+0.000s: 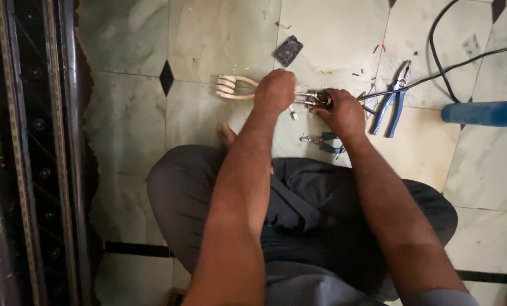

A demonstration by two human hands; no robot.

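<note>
I sit cross-legged on a pale marble floor. My left hand [274, 90] is closed around the metal shaft of an immersion heater, whose white coil [229, 86] sticks out to the left. My right hand [342, 112] grips the heater's brass terminal end [319, 100], where a black cable [435, 75] joins it. Both hands hold the heater just above the floor.
Blue-handled pliers [394, 99] lie to the right of my hands, and a smaller blue-handled tool [323, 140] lies near my knee. A dark square cap [288, 50] rests farther away. A blue cylinder [483, 113] lies at the right. A dark carved wooden frame [32, 153] runs along the left.
</note>
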